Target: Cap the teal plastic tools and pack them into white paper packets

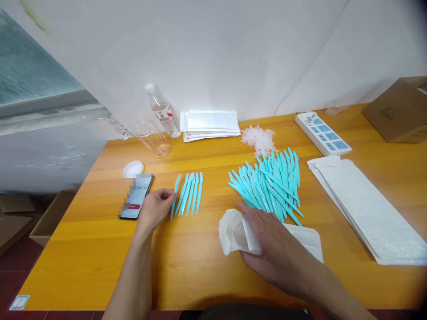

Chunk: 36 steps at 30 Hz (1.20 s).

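Note:
My left hand (157, 207) pinches one slim turquoise razor-like stick (176, 189), with its wider blade-like end pointing away from me. Just to the right of it, several matching sticks (191, 193) lie side by side in a row. My right hand (267, 240) is closed around a white pouch (233, 231), whose mouth gapes toward the left. Beyond that hand spreads a loose pile of turquoise sticks (270, 182). The pouch's far end shows behind my right wrist, or another pouch lies there; I cannot tell which.
A phone (138, 195) and a white lid (133, 169) lie left. Behind stand a clear jar (156, 142) and a water bottle (165, 113), beside flat white packets (211, 122). Pale translucent pieces (259, 140), a power strip (323, 132), white pouches (370, 209) and a cardboard box (395, 111) are right.

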### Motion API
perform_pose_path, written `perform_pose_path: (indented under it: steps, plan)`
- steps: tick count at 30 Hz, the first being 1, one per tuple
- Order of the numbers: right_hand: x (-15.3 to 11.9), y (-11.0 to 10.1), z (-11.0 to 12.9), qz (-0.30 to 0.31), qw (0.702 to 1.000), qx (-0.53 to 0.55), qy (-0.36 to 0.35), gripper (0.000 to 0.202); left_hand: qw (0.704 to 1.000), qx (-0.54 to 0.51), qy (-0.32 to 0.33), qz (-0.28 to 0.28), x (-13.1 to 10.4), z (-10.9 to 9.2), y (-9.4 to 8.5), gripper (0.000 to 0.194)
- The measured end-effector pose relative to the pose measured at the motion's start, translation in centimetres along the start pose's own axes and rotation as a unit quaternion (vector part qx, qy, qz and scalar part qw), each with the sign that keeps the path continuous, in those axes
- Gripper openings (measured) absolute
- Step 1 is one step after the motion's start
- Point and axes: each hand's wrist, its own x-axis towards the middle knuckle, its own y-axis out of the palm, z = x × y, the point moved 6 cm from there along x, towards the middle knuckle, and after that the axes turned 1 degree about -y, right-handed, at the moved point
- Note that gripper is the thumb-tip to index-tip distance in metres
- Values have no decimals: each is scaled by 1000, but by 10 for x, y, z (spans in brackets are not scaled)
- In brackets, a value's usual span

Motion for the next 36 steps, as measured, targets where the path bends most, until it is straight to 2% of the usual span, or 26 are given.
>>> perform_pose_path:
  steps: [2,4,7,9,11,14,16,19,20,22,24,26,29,32,34,36]
  plan:
    - [0,-4,-3,-6,1000,8,8,75,994,-110,9,-10,-24,-13,2,44]
    - [0,-7,-4,-13,1000,19,18,76,967,-246,29,-50,-55,-30,7,50]
    - [0,-10,-1,-39,999,30,16,79,921,-362,71,-128,-103,-54,24,30]
    - [-1,-11,1,-59,998,29,6,81,920,-347,114,-141,-126,-70,41,17]
    - [-3,-12,3,-77,997,27,-5,83,941,-271,176,-103,-142,-85,56,12]
    - [-8,-13,4,-90,995,28,-16,86,951,-161,264,-29,-152,-96,63,31]
    - [-11,-14,3,-88,995,35,-12,87,942,-137,304,-30,-145,-94,51,41]
    - [-14,-14,4,-82,996,42,-9,91,946,-52,300,-108,-108,-78,24,27]
    - [-14,-13,5,-78,996,43,-11,93,953,6,268,-139,-90,-70,17,23]
    - [-14,-11,7,-70,997,40,-16,93,963,141,173,-150,-52,-53,11,29]
    - [-13,-10,9,-65,997,37,-18,92,957,249,96,-113,-21,-38,12,35]
    - [-12,-9,8,-66,997,35,-15,90,952,292,61,-72,-2,-28,16,34]
    - [-10,-10,6,-68,997,39,-5,90,971,231,45,-34,13,-19,18,24]
    - [-8,-12,4,-74,996,44,-2,90,986,162,39,-17,13,-13,11,17]
    - [-6,-13,2,-74,996,42,0,89,993,107,38,-15,2,-15,4,18]
    - [-4,-12,1,-72,997,40,2,88,997,-54,43,-34,-19,-22,-2,19]
